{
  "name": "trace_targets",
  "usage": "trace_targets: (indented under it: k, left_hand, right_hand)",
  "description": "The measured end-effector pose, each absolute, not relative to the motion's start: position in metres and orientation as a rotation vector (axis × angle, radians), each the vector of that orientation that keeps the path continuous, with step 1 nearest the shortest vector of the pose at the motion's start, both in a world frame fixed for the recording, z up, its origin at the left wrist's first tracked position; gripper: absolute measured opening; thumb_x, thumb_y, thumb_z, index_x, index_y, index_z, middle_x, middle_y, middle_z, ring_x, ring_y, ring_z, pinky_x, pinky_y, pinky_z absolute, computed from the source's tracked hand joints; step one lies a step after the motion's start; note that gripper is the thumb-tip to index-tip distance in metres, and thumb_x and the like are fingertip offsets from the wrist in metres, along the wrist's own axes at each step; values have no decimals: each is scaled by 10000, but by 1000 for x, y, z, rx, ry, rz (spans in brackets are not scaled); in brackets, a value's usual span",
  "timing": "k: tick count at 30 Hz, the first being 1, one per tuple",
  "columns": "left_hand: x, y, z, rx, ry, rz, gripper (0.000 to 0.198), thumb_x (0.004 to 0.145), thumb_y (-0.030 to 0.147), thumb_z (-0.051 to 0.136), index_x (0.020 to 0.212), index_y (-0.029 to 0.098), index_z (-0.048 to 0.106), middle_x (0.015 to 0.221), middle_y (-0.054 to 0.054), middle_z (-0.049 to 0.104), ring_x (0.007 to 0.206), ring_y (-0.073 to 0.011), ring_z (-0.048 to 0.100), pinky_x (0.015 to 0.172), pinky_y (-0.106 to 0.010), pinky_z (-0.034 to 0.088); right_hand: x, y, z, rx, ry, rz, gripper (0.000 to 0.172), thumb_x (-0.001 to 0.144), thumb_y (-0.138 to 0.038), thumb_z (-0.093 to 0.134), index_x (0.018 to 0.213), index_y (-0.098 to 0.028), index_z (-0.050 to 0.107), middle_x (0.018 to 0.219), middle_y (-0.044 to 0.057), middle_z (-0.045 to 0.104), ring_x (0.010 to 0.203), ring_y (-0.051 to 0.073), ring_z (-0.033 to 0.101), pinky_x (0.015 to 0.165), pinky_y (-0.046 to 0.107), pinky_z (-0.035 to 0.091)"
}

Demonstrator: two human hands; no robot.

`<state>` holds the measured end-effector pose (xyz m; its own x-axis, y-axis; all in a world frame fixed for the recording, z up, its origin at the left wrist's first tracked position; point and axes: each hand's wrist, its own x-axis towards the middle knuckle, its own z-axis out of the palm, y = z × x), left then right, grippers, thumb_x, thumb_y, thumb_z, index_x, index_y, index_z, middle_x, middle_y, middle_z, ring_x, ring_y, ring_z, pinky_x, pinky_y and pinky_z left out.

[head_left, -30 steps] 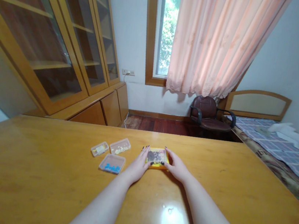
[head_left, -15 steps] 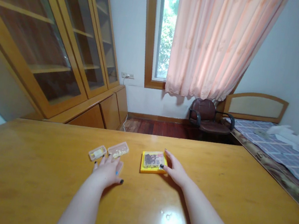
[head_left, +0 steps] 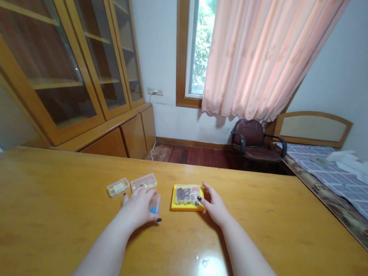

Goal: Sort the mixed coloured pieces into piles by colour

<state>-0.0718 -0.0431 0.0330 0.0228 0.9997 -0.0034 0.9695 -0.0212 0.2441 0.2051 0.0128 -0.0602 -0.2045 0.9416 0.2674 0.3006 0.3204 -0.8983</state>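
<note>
My right hand [head_left: 215, 206] holds the right edge of a square yellow board [head_left: 186, 209], its thumb on top and a finger at the far corner. The board lies flat on the table, bearing a picture or layer of small pieces [head_left: 186, 195], mostly dark with a red patch. My left hand [head_left: 136, 206] hovers over the clear boxes, fingers bent down and thumb apart. Its fingertips are partly hidden at a clear box of whitish bits [head_left: 144, 180]. Beside that hand sits a small clear box with blue contents [head_left: 155, 204], partly covered. Another clear box with yellow and white contents [head_left: 118, 187] lies to the left.
Everything stands on a wide wooden table [head_left: 167, 254]. Beyond its far edge are a brown armchair [head_left: 255, 141] and a curtained window. A glass-door cabinet [head_left: 63, 48] rises at the left, and a bed [head_left: 334, 166] lies to the right.
My left hand has shifted slightly right and away from me, its fingers bending more toward the box of whitish bits. More of the blue contents shows. My right hand stays at the yellow board.
</note>
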Motion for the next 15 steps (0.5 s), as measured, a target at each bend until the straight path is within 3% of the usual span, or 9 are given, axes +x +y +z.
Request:
trace_targets:
  k: [3,9,15]
  left_hand:
    - [-48,-44,30,2246,1791,620,649,572,382,742,1155,197,526,1162,-102,601,1065,-275,559,930,-405,424]
    - [-19,-49,20,2378,1592,1082,741,580,518,743,1208,220,486,1194,-82,579,1116,-272,520,1001,-417,379]
    - [-10,-50,10,2438,1498,935,743,593,549,722,1231,232,511,1202,-99,585,1111,-297,525,969,-452,400]
  right_hand:
    - [206,7,-50,-1123,-1775,780,611,794,-409,583,1335,-211,379,1359,127,450,1257,259,417,1063,492,302]
    - [200,-17,-14,-869,-2068,334,755,712,-433,658,1356,-201,340,1371,138,421,1276,289,370,1068,477,283]
    - [187,-29,-4,-736,-2236,249,780,719,-519,631,1367,-208,327,1331,142,474,1229,291,430,1036,474,316]
